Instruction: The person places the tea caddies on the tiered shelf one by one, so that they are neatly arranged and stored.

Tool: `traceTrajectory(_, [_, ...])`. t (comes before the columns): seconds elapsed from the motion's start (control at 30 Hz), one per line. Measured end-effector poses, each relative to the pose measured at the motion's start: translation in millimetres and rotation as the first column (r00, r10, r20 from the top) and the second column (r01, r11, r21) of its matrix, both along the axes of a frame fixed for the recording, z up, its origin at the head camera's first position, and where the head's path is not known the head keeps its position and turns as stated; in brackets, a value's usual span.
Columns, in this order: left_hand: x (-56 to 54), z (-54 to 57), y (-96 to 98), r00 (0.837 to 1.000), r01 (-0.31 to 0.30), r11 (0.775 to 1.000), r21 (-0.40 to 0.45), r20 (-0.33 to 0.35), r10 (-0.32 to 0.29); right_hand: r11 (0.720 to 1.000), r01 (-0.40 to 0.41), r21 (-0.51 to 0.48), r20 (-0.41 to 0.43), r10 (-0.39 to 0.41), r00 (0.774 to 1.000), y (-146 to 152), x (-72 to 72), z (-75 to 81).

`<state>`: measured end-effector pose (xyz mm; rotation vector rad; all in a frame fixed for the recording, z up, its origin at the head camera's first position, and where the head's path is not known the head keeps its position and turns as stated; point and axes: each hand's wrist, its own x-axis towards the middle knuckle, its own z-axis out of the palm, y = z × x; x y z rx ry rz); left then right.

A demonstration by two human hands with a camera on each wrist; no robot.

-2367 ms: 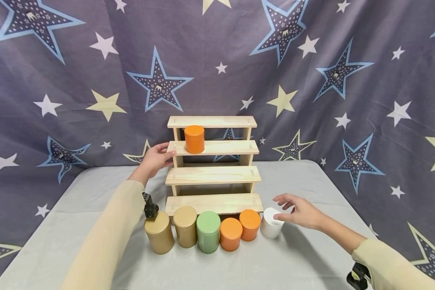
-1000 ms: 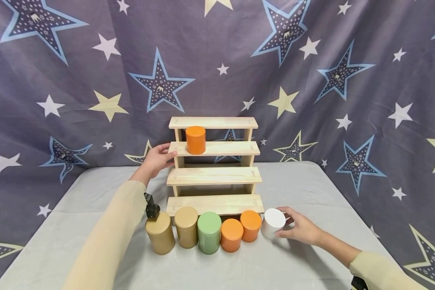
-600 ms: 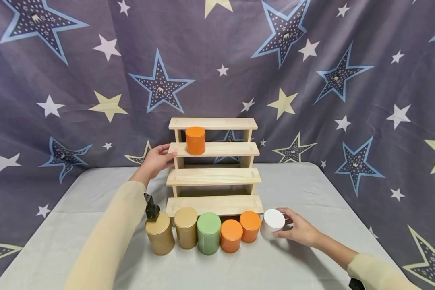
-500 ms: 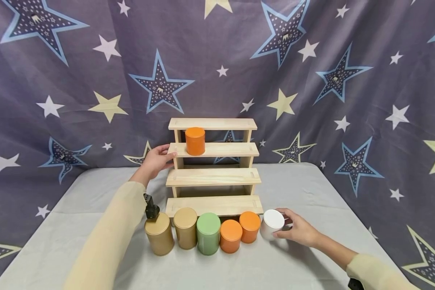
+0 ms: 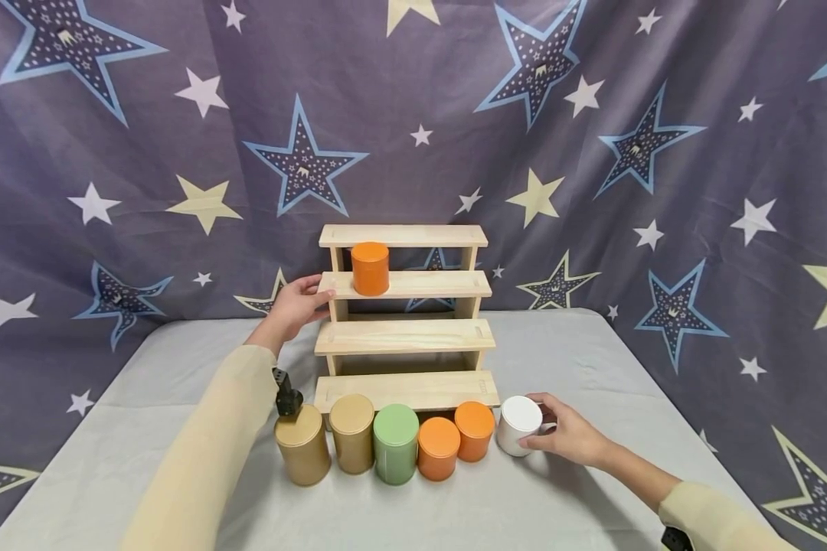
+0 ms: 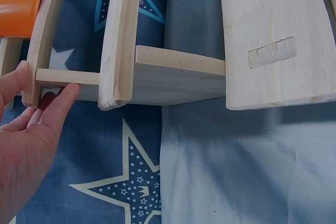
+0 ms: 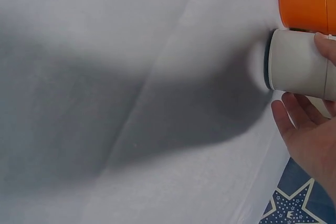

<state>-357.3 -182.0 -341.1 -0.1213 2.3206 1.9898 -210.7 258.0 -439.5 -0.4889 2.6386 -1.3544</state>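
My left hand (image 5: 293, 308) holds the left end of a stepped wooden shelf (image 5: 406, 337). In the left wrist view the thumb lies on the edge of the second board from the top, with fingers below it. My right hand (image 5: 570, 432) grips a white canister (image 5: 520, 425) from its right side, thumb on the near side. The right wrist view shows thumb and fingers around the white canister (image 7: 299, 60); a thin dark band runs along its base. An orange canister (image 5: 370, 269) stands upright on that second board, near the left hand.
In front of the shelf stand two gold canisters (image 5: 303, 445), a green canister (image 5: 396, 445) and two orange canisters (image 5: 438, 450) in a row. A grey cloth covers the table (image 5: 565, 505). Behind hangs a star-patterned curtain (image 5: 413, 92).
My right hand has come down from above the white canister and taken hold of it. The canister has shifted very slightly. The left hand keeps its place on the shelf.
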Motion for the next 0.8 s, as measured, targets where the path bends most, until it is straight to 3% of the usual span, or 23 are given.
traceTrajectory(0.8, [1.1, 1.9, 2.4, 1.0, -0.005, 1.0, -0.01, 0.005, 0.006, 0.991, 0.062, -0.117, -0.074, -0.071, 0.995, 4, -3.6, 21.3])
